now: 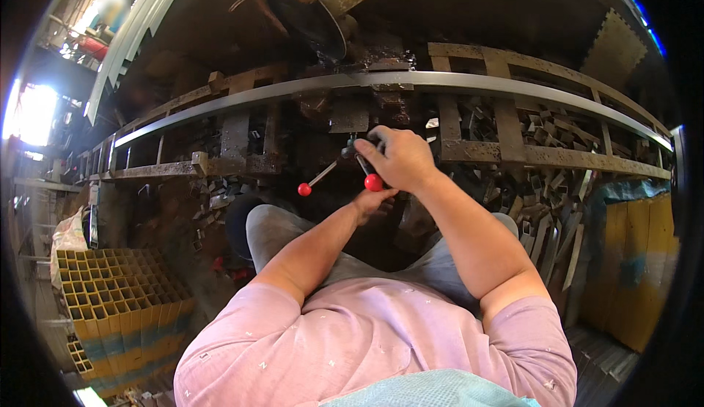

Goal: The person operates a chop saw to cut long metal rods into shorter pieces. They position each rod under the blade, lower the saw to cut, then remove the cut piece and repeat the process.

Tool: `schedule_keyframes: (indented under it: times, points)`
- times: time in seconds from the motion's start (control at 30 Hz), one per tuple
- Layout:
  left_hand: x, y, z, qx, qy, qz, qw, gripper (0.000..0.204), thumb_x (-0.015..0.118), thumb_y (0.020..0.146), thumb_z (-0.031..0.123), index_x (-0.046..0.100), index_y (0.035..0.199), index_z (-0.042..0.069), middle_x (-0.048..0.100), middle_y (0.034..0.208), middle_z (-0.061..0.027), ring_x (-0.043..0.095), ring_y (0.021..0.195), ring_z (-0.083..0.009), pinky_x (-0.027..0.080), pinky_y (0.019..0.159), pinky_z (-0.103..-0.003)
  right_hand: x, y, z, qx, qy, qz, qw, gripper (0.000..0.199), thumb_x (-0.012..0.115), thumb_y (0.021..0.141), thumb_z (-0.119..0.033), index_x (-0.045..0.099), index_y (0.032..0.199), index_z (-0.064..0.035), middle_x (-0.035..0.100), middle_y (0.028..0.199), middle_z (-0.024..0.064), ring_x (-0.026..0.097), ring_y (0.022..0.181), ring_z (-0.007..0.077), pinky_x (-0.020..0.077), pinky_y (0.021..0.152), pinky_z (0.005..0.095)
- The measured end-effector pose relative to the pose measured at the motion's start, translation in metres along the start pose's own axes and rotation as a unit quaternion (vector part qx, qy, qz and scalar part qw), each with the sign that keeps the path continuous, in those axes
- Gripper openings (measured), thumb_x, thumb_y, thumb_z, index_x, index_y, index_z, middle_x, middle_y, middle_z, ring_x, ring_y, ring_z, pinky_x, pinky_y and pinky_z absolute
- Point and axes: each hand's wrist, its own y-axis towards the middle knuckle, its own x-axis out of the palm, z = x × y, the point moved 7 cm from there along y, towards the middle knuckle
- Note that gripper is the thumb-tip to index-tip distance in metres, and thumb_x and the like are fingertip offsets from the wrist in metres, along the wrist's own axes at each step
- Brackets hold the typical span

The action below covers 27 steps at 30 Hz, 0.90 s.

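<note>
Long steel bar (411,81): lies across the machine frame just beyond the fingers, curved only by the lens. Risk: with both hands close beneath it, a shifting bar could pinch them.

Stack of yellow square tubes (121,297): well to the left of the fingers, below. No present hazard.

Scrap offcuts (546,187): heaped to the right of the fingers; sharp ends could likely cut a forearm that swings wide.

Right hand (400,159): fingers clenched around the top of a lever with a red knob (374,182). A slip could jerk the lever.

Left hand (372,202): just under the right, grip hidden; cannot tell.

Second red-knobbed lever (305,189): left of the fingers, untouched; an elbow could knock it.
</note>
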Motion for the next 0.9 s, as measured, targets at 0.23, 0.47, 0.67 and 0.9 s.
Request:
schedule_keyframes:
  times: [0.23,0.47,0.67,0.9]
  points:
    - [-0.009,-0.023,0.004,0.033,0.176,-0.018,0.984,0.065,0.083,0.086,0.061,0.07,0.124,0.009,0.074,0.103,-0.0058,0.068,0.088,-0.0194,0.055,0.079,-0.038,0.07,0.0,-0.006,0.056,0.032,-0.219,0.973,0.1,0.047,0.1,-0.079,0.063,0.126,0.0163,0.073,0.116,0.0335,0.072,0.114,0.0434,0.057,0.098,0.0484]
    - [0.044,-0.026,0.028,-0.024,-0.062,-0.141,0.988,0.042,0.071,0.103,0.045,0.069,0.125,0.009,0.077,0.118,-0.0074,0.073,0.1,-0.0192,0.059,0.088,-0.039,0.11,0.005,-0.042,0.001,0.092,-0.13,0.987,0.09,0.054,0.1,-0.074,0.055,0.128,0.0112,0.074,0.104,0.0354,0.074,0.101,0.051,0.0592,0.091,0.0551]
    - [0.032,-0.086,0.054,0.182,0.106,-0.213,0.954,0.055,0.077,0.1,0.036,0.061,0.143,0.005,0.071,0.135,-0.0136,0.067,0.124,-0.0213,0.052,0.108,-0.04,0.09,0.0,-0.088,-0.056,0.008,-0.166,0.985,0.085,0.054,0.102,-0.069,0.053,0.137,0.0082,0.076,0.103,0.0303,0.074,0.098,0.0503,0.0585,0.092,0.057]
    - [-0.003,-0.289,0.146,0.169,0.244,-0.384,0.874,0.064,0.085,0.091,0.034,0.065,0.138,-0.005,0.075,0.126,-0.0178,0.074,0.108,-0.0271,0.058,0.096,-0.04,0.002,0.039,-0.023,0.001,0.242,0.048,0.969,0.064,0.058,0.107,-0.058,0.068,0.089,0.0027,0.064,0.074,0.0224,0.057,0.069,0.035,0.0506,0.07,0.0443]
